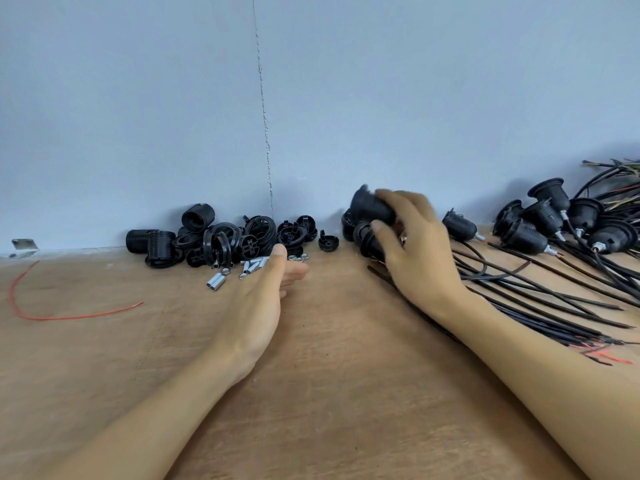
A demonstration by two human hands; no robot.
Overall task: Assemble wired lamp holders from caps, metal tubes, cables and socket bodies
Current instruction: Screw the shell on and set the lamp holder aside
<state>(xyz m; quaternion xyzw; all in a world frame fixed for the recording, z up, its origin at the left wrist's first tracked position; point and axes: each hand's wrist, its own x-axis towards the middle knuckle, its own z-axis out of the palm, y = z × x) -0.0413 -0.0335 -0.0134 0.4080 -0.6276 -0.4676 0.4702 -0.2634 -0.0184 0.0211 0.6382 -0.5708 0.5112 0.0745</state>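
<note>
Left grip [263,299] rests slack and empty just beside the tubes [254,266]. Right of the tubes, right grip [415,247] curls round a black socket [367,206]; cables [536,292] lie farther right.

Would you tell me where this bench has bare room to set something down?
Bare wood lies between the left hand and right hand, and from the left hand to the red wire. Crowded: black parts and metal tubes by the wall; cables and finished holders beyond the right hand gripping a lamp holder.

Black lamp holder [367,206], apparently tilted
</note>
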